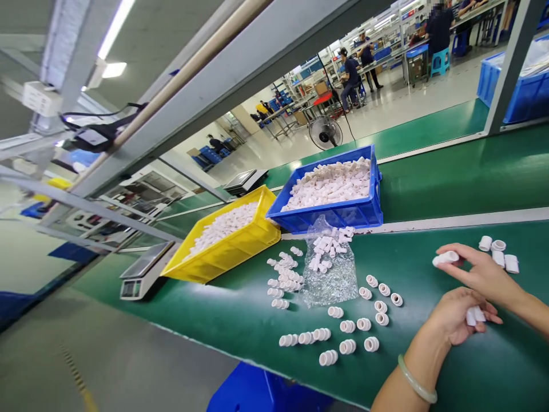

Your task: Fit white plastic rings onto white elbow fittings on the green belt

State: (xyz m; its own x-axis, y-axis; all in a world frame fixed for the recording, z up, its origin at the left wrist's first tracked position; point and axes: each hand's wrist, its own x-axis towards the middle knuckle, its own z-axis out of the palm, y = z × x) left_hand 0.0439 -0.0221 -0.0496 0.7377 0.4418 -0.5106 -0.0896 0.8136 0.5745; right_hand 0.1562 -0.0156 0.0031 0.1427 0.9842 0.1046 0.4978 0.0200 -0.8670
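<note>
left hand [454, 317] curled around a white cap [475, 315], near right of the green worktop [240, 309]. right hand [484, 274], just beyond, pinches a second cap [446, 258]. loose caps [347, 326] lie left; plastic bag [330, 283], blue bin [326, 217] and yellow bin [227, 254] farther.

Left hand [452, 317] comes in from the lower edge, palm turned up, fingers curled shut toward it — right hand [482, 273] sits just beyond, reaching in from the right side, thumb and fingertips pinched together
</note>
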